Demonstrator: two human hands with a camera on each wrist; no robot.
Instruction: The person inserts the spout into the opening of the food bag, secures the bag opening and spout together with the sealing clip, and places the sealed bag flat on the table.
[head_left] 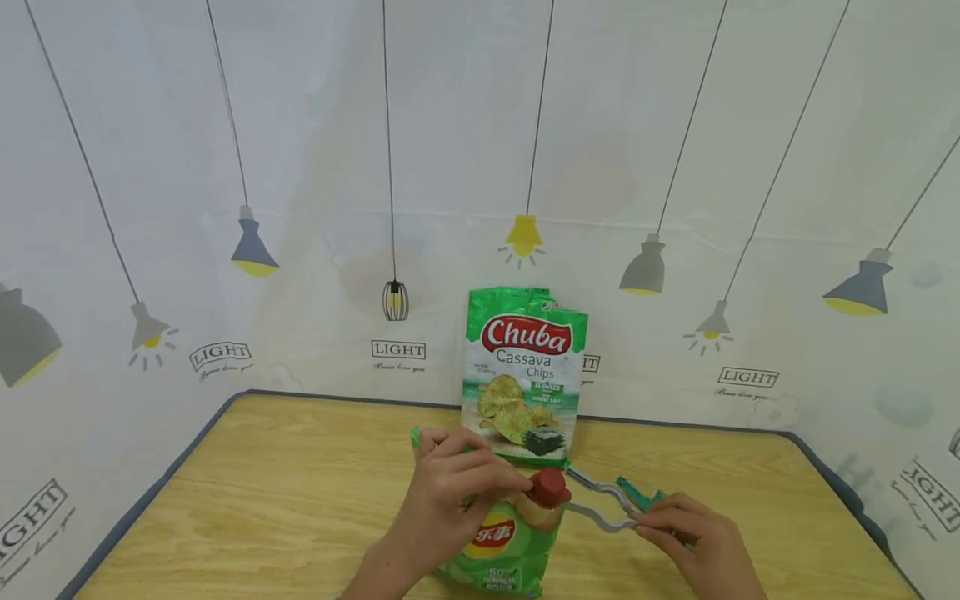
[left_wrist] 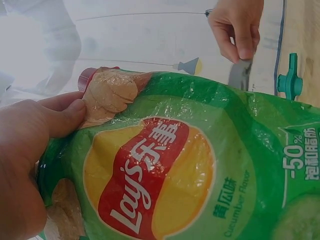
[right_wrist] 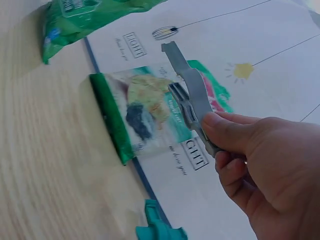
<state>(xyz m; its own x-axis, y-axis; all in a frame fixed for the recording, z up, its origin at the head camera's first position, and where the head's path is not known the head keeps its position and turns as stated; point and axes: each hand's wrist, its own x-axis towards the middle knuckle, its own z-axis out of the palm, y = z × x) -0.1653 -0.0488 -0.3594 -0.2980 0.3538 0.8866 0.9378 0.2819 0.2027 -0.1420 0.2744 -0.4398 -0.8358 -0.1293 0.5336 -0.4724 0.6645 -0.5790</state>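
Note:
My left hand (head_left: 450, 496) pinches the upper edge of a green Lay's chip bag (left_wrist: 235, 125), cucumber flavor. At that edge sits a red cap-like plastic piece (head_left: 549, 487), beside the left fingertips; how it is fixed there is hidden. My right hand (head_left: 693, 533) grips a grey plastic bag clip (right_wrist: 197, 92) at one end between thumb and fingers. The clip's two wavy arms stand apart, their free ends directed at the bag. In the head view they are close to the bag's right side; whether they touch it I cannot tell.
A green and white Chuba cassava chips bag (head_left: 521, 379) stands upright at the table's back edge, against the printed curtain (head_left: 315, 208). A teal plastic piece (right_wrist: 157, 227) lies on the wooden table (head_left: 300, 483), just beyond the right hand.

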